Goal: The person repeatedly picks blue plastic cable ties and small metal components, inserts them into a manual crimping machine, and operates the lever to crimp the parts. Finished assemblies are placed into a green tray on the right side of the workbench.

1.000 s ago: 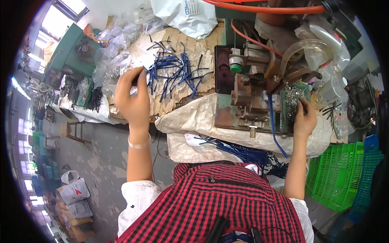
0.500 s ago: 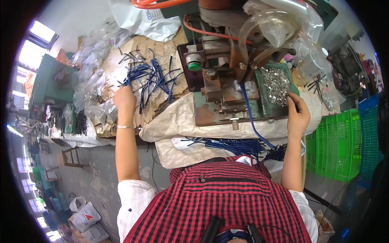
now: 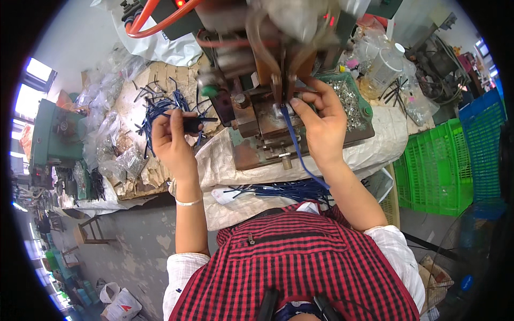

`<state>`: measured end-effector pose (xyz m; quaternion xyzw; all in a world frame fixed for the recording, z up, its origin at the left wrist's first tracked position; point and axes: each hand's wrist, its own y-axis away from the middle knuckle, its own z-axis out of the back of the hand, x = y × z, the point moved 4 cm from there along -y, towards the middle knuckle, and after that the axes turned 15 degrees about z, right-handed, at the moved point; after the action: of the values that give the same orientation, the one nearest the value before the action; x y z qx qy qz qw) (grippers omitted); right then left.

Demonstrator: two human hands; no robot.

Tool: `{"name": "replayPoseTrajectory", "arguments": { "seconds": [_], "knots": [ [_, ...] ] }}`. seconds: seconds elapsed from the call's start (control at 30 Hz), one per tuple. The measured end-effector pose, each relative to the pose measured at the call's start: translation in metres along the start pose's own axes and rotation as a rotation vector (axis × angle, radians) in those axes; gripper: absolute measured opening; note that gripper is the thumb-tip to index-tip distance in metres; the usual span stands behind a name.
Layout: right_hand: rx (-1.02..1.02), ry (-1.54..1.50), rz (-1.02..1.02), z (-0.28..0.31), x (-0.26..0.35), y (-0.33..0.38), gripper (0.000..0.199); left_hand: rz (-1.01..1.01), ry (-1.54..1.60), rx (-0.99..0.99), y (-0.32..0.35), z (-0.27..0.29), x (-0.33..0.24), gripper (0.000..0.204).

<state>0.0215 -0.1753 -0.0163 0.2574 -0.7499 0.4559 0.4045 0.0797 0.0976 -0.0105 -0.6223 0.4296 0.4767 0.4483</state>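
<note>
A blue strap (image 3: 296, 143) runs from the die of a bench press (image 3: 251, 115) down toward my lap. Beside the die, my right hand (image 3: 326, 120) has its thumb and forefinger curled close to the strap's upper end; anything between the fingertips is too small to tell. My left hand (image 3: 175, 140) is raised at the near edge of a pile of dark blue straps (image 3: 160, 109), its fingers bent round something dark that I cannot make out. Right of the press, a green tray (image 3: 367, 111) holds many small shiny metal pieces (image 3: 342, 88), partly behind my right hand.
More dark blue straps (image 3: 273, 191) lie on the cloth in front of me. Clear plastic bags (image 3: 115, 152) crowd the bench's left side. A clear plastic jug (image 3: 384, 69) stands at the back right, with green crates (image 3: 433, 171) at the right. An orange hose (image 3: 152, 27) hangs overhead.
My right hand has moved from the metal pieces to the press die. My left hand has drawn back from the strap pile toward the right. The upper press parts look blurred now.
</note>
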Motion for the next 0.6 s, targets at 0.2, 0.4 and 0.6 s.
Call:
{"name": "replayPoseTrajectory", "arguments": {
  "seconds": [0.2,0.4,0.6],
  "knots": [
    [-0.034,-0.228,-0.158,-0.02,0.022,-0.005,0.049,-0.704,-0.13,0.224,0.055,-0.034,-0.077,0.015],
    [0.326,0.259,0.03,0.013,0.043,-0.015,0.036,-0.985,-0.541,0.525,0.096,-0.096,-0.058,0.026],
    [0.264,1.389,0.263,0.117,-0.042,-0.018,0.024,-1.151,-0.56,0.446,0.091,-0.11,-0.037,0.026]
  ]
}}
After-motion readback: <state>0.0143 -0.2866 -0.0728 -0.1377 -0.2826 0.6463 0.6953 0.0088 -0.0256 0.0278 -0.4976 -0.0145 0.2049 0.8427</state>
